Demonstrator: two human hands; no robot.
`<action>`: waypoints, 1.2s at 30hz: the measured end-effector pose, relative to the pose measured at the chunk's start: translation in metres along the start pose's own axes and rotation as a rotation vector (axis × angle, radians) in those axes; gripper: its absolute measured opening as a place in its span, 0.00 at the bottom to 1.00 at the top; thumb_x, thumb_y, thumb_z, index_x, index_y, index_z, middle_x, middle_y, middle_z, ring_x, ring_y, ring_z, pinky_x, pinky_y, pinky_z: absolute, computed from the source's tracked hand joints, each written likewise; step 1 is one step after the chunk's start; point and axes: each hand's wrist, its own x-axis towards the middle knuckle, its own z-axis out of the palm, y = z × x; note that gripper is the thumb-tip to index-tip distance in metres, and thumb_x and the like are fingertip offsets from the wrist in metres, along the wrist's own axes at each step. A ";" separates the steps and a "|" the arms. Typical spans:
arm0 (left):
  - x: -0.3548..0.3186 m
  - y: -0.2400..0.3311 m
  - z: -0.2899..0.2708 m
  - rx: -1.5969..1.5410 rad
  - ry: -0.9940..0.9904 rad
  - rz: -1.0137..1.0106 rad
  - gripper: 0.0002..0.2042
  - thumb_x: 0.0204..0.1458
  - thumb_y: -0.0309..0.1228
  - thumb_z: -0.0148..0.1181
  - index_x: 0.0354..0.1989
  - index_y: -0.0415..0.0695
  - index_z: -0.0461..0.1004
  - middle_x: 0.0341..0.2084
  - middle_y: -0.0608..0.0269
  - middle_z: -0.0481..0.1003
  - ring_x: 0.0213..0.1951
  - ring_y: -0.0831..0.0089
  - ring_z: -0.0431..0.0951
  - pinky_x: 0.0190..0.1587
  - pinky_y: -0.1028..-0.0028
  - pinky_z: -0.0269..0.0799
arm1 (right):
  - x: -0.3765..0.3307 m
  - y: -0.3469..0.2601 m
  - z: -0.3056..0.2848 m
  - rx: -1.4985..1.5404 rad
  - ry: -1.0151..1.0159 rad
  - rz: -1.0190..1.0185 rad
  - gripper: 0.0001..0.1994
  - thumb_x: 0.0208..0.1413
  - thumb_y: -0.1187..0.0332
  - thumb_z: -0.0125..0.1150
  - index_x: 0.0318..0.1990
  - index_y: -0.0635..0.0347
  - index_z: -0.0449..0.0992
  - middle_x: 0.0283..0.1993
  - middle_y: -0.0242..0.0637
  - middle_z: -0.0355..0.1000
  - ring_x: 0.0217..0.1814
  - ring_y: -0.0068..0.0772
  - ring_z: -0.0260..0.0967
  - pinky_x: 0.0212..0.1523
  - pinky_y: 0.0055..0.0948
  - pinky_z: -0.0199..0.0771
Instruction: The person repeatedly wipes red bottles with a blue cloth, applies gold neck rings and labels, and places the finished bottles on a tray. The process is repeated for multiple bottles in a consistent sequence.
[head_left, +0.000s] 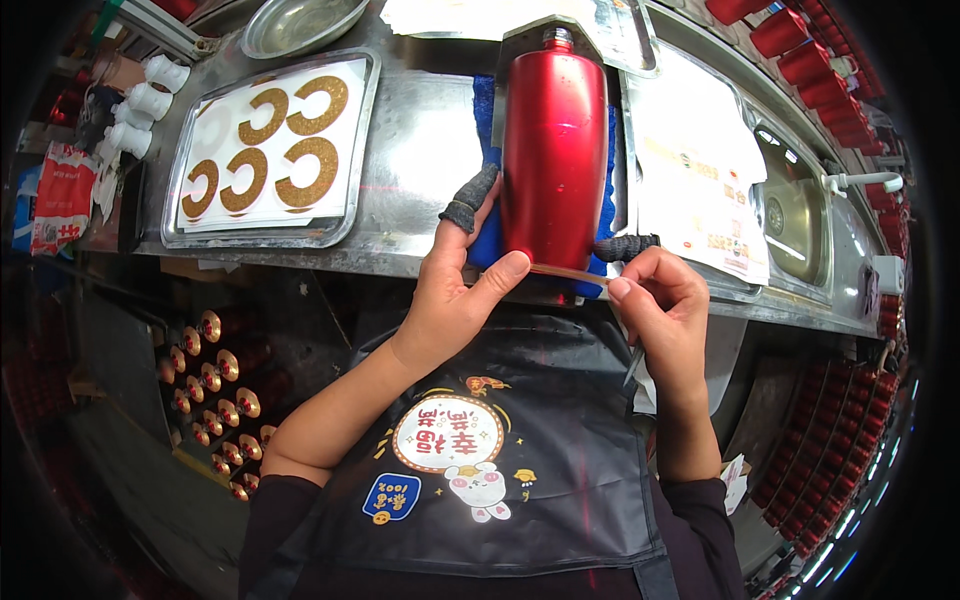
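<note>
A glossy red bottle [556,150] with a bare threaded neck lies on a blue cloth [487,130], its base toward me. My left hand [455,285] grips the bottle's lower left side. Its index finger wears a dark finger cover, and the thumb presses at the base edge. Along that edge runs a thin, narrow strip [570,273], from my left thumb to my right hand [665,305]. The right thumb and a bent finger pinch the strip's end. The right index finger, also in a dark cover, reaches to the bottle's right side.
To the left, a metal tray [365,130] holds gold C-shaped labels [308,170] on white sheets. Another tray with printed sheets [700,190] lies to the right, beside a sink [800,215]. A metal bowl [300,25] stands at the back. Several red bottles [225,385] are racked below left.
</note>
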 end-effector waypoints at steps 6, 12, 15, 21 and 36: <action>0.000 0.001 -0.007 -0.163 0.001 -0.053 0.30 0.66 0.26 0.53 0.74 0.36 0.50 0.73 0.49 0.56 0.73 0.65 0.57 0.73 0.67 0.51 | 0.001 0.004 0.001 0.005 0.002 -0.008 0.07 0.55 0.77 0.65 0.28 0.63 0.74 0.28 0.24 0.69 0.29 0.11 0.62 0.31 0.16 0.59; 0.000 0.003 -0.009 -0.333 0.022 -0.175 0.29 0.67 0.27 0.51 0.75 0.38 0.49 0.73 0.50 0.56 0.73 0.65 0.55 0.74 0.65 0.50 | 0.001 0.004 0.001 -0.004 -0.002 -0.006 0.07 0.56 0.77 0.66 0.28 0.63 0.74 0.28 0.24 0.68 0.29 0.11 0.62 0.31 0.16 0.59; 0.001 0.001 -0.003 -0.236 0.008 -0.081 0.32 0.65 0.28 0.57 0.74 0.35 0.51 0.72 0.49 0.57 0.72 0.66 0.58 0.72 0.67 0.53 | 0.001 0.006 0.001 -0.008 0.000 -0.006 0.07 0.55 0.78 0.66 0.28 0.63 0.74 0.28 0.23 0.68 0.29 0.11 0.63 0.31 0.15 0.59; 0.004 -0.001 0.003 -0.163 0.022 -0.054 0.36 0.61 0.30 0.65 0.72 0.32 0.51 0.70 0.44 0.58 0.72 0.62 0.57 0.73 0.66 0.51 | 0.003 0.009 0.001 -0.006 0.006 -0.017 0.06 0.55 0.78 0.65 0.28 0.63 0.74 0.28 0.24 0.69 0.29 0.11 0.63 0.31 0.15 0.58; -0.024 0.013 -0.022 0.854 -0.085 0.363 0.19 0.55 0.37 0.67 0.52 0.43 0.82 0.71 0.38 0.58 0.70 0.40 0.59 0.70 0.42 0.45 | 0.007 0.017 0.000 -0.093 0.020 -0.098 0.08 0.55 0.74 0.65 0.27 0.60 0.72 0.23 0.19 0.66 0.20 0.05 0.56 0.21 0.14 0.49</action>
